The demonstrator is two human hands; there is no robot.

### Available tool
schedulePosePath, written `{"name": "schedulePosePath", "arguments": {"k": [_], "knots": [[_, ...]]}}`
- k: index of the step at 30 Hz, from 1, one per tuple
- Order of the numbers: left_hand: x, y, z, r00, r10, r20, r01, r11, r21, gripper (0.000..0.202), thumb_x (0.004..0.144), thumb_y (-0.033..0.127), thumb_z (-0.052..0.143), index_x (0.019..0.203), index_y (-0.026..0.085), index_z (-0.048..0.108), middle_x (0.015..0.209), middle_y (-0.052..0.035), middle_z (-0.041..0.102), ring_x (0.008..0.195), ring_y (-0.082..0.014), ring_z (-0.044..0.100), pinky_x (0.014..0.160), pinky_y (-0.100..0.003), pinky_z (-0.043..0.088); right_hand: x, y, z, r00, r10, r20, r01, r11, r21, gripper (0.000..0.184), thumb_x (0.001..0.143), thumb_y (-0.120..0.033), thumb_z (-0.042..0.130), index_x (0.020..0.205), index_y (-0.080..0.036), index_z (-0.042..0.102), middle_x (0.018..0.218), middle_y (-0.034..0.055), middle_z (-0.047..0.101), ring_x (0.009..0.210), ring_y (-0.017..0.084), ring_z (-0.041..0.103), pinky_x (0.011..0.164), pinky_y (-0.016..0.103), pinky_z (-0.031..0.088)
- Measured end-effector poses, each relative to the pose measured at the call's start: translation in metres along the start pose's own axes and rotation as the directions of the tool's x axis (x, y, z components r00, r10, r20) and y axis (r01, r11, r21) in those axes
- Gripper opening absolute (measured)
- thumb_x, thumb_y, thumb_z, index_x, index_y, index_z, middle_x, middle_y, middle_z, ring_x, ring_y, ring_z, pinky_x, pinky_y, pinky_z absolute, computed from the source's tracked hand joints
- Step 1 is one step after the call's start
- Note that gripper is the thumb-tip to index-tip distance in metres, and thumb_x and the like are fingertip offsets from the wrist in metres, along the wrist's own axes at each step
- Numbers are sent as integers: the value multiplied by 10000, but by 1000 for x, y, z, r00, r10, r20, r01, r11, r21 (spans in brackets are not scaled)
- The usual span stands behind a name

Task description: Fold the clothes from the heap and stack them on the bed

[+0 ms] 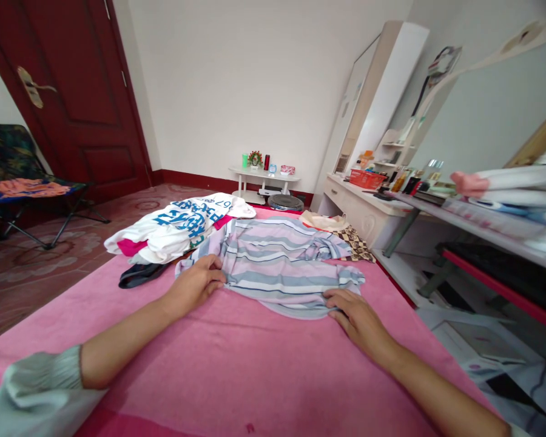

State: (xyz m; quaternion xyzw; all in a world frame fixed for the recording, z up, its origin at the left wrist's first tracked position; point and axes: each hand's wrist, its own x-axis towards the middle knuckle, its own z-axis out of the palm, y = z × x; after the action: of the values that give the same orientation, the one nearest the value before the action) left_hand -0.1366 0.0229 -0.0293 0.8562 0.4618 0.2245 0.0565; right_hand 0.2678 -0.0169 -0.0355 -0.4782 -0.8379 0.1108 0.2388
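A striped shirt in grey, pale pink and white lies spread out on the pink bed cover. My left hand pinches its near left edge, the fingers curled together. At the near right edge my right hand grips the hem between thumb and fingers, the fingers on top of the cloth. One sleeve of the shirt sticks out to the right, with a few wrinkles around it.
Left of the shirt lie a heap of white clothes with blue lettering and a dark garment. Behind its right side are a beige garment and a brown patterned cloth. A dressing table stands along the right, a folding chair at left.
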Motion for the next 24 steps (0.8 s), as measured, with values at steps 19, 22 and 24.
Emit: {"name": "schedulePosePath", "arguments": {"k": [19, 22, 24], "knots": [[-33, 54, -66, 593, 5, 805, 354, 897, -266, 273, 821, 448, 505, 831, 226, 664, 651, 9, 559, 505, -148, 516, 462, -223, 369, -36, -59, -51, 746, 88, 660, -455, 790, 410, 383, 794, -516, 585, 834, -139, 636, 699, -9, 555, 642, 110, 499, 603, 215, 387], [-2, 51, -57, 794, 17, 608, 130, 972, -196, 249, 799, 440, 535, 839, 263, 705, 707, -8, 649, 643, -197, 606, 573, -249, 430, -13, -46, -49, 807, 187, 560, -490, 741, 459, 363, 782, -508, 584, 807, -149, 626, 721, 9, 603, 624, 126, 559, 590, 233, 427], [23, 46, -39, 892, -2, 452, 71, 988, -136, 303, 816, 460, 512, 946, 265, 704, 814, -27, 688, 743, -215, 635, 671, -277, 459, 9, -30, -46, 855, 304, 421, -490, 741, 459, 325, 758, -477, 604, 795, -155, 614, 686, 5, 604, 595, 133, 578, 544, 229, 429]]}}
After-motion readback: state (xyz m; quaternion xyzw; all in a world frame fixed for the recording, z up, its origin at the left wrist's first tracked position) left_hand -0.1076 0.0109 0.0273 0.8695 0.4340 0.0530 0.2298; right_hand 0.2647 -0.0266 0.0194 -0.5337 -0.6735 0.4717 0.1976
